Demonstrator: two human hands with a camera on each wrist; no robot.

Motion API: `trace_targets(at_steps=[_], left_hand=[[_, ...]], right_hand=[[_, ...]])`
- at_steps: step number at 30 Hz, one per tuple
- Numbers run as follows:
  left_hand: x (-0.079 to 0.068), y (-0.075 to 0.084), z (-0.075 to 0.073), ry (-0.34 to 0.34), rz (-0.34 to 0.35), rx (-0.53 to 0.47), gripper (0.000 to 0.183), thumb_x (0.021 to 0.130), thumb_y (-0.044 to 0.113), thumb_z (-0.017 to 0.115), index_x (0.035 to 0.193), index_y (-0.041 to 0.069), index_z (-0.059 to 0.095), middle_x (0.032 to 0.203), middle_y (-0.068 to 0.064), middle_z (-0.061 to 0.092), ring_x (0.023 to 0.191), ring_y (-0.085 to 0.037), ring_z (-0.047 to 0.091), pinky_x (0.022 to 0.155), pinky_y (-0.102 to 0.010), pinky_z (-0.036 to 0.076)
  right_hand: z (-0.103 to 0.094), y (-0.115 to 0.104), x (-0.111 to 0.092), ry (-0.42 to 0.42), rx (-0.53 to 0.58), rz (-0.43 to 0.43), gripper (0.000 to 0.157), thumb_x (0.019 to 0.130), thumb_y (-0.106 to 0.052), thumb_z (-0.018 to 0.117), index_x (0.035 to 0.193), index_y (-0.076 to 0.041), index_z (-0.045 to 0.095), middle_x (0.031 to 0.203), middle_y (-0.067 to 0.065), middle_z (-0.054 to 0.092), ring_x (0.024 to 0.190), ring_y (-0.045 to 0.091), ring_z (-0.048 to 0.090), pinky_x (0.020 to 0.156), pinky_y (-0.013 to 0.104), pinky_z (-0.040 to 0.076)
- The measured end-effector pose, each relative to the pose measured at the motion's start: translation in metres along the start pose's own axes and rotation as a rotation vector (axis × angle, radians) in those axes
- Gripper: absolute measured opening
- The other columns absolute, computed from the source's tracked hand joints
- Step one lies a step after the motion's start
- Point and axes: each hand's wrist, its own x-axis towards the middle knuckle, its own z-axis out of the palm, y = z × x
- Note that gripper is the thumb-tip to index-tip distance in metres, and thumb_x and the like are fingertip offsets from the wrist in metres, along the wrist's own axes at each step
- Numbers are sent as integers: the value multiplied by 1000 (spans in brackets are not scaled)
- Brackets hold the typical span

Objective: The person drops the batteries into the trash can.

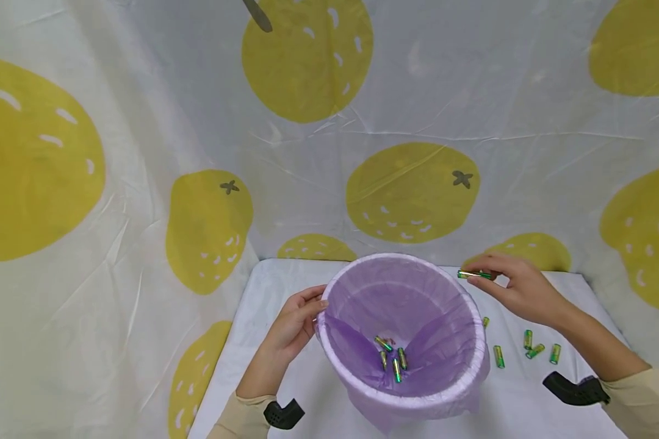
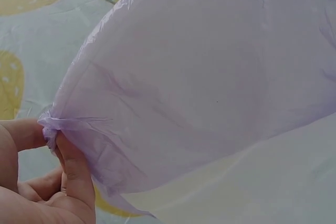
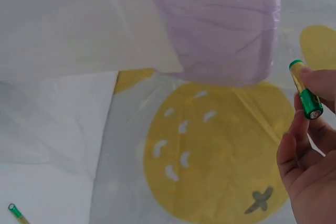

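Batteries are going into the lined bin one at a time, and the right hand (image 1: pixel 518 291) pinches a green AA battery (image 1: pixel 475 275) between thumb and fingertips, held level just beyond the far right edge of the bin's rim (image 1: pixel 475 317); the left hand (image 1: pixel 293 323) pinches the fold of the purple bin liner (image 1: pixel 395 299) at the left of the rim, thumb and fingers closed on the plastic; to do this well, I judge the battery should travel left until it sits over the open mouth before the grip loosens, so that it falls past the rim and not onto the overhanging liner; the left hand's hold steadies the bin and keeps the liner from sagging inward; inside, at the bottom of the bag, lie about four batteries (image 1: pixel 392 358) in a loose cluster; on the white surface (image 1: pixel 527 402) to the right of the bin, several more batteries (image 1: pixel 532 350) wait, well apart from the bin; the lemon-print sheet (image 1: pixel 412 189) hangs behind and to the sides.
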Motion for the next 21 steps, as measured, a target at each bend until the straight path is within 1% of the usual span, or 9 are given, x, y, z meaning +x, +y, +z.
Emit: trace_targets(at_steps=[4,9,12,14,18,21], left_hand=[[2,0,1,6,-3,14,38,100,-7,54,137,-11,49,115,-11,65,89,-14,68,74,-25,58],[3,0,1,10,-6,20,38,99,-6,55,136,-11,49,114,-11,65,86,-13,68,70,-24,58],[3,1,2,9,-8,16,37,98,-6,55,134,-10,50,112,-10,65,86,-13,67,70,-24,57],[3,1,3,7,-11,11,36,98,-6,55,133,-9,51,112,-9,65,86,-13,67,70,-24,57],[2,1,3,7,-14,2,34,98,-6,55,131,-8,53,110,-9,65,85,-13,67,70,-24,57],[3,1,3,6,-15,-13,33,98,-7,56,131,-7,53,110,-10,66,85,-14,67,70,-24,57]], right_hand=[[0,-9,14,-30,2,-42,43,80,6,83,109,-24,76,103,-17,67,83,1,59,70,14,49],[2,-22,34,-78,34,-93,40,82,6,81,111,-21,76,104,-14,68,85,4,59,70,16,48],[5,-29,46,-104,45,-132,37,85,4,80,112,-21,76,104,-14,68,86,4,59,71,17,48],[7,-33,53,-125,53,-154,36,86,4,79,112,-21,75,104,-14,67,85,4,59,69,17,48],[13,-38,66,-189,54,-162,31,91,0,76,114,-20,75,107,-13,67,83,4,59,64,21,49],[17,-39,73,-215,34,-149,28,93,-4,76,117,-17,75,111,-7,67,88,8,63,66,27,53]])
